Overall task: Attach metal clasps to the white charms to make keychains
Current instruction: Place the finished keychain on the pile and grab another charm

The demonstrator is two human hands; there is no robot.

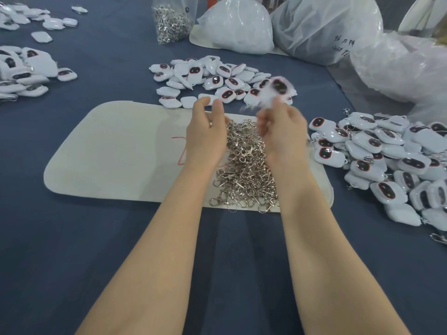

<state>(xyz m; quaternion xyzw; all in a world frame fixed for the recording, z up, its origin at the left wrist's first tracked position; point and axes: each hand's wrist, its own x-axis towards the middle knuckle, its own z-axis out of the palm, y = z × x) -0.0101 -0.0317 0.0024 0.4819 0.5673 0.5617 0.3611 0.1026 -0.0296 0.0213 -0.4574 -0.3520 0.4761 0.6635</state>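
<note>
**Charm raised over the clasp heap: hazards**

- Worktop (121, 238): blue cloth, with a pale mat (116, 153) laid on it.
- Clasps (244, 170): a tangled heap on the mat's right part, between the forearms. They would likely lift out in a linked clump and scatter onto the cloth.
- Left hand (205, 131): over the heap's far end, fingers loosely bent. I cannot tell whether it holds a clasp.
- Right hand (283, 129): blurred, fingertips pinching a charm (278, 87) raised above the heap. The blur suggests speed, so a weak pinch could drop the charm into the clasps.
- Bare charms (208, 78): a heap just beyond the hands.
- Keychains (387, 160): a heap at the right, several showing clasps. A stray toss could mix an unfinished piece in with the finished ones.
- Bags (237, 25): at the far edge, with a clasp bag (170, 22) beside them.
</note>
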